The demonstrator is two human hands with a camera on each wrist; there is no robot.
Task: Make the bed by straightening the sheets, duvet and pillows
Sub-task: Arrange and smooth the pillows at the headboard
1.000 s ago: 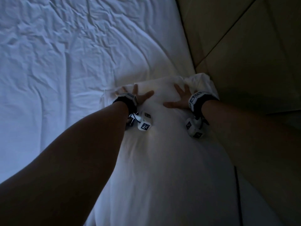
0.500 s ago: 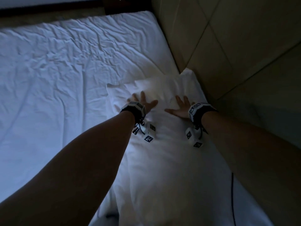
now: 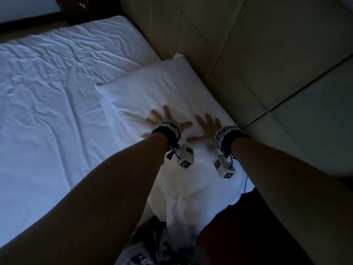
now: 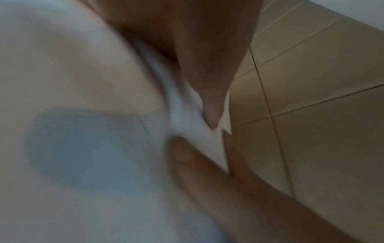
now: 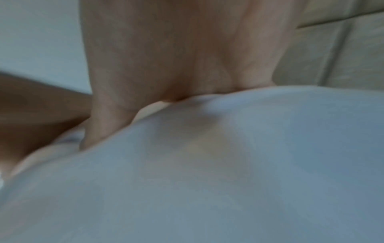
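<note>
A white pillow (image 3: 162,92) lies along the padded headboard at the right side of the bed. My left hand (image 3: 164,122) presses flat on its middle with fingers spread. My right hand (image 3: 205,127) presses flat beside it, nearer the headboard, fingers spread too. The wrinkled white sheet (image 3: 57,111) covers the mattress to the left. In the left wrist view the pillow (image 4: 72,82) fills the left, blurred, with my left hand (image 4: 207,74) on it. The right wrist view shows my right hand (image 5: 176,57) sunk into the pillow (image 5: 228,164).
A beige padded headboard (image 3: 257,64) with seams runs along the right. Dark furniture (image 3: 80,10) stands past the bed's far corner. A thin cable (image 3: 245,183) lies by the pillow's near right edge. My dark shorts (image 3: 248,226) and patterned clothing show at the bottom.
Both hands have slid back along the pillow towards me, still flat and spread. More of the pillow's far end and the bed's far edge now show.
</note>
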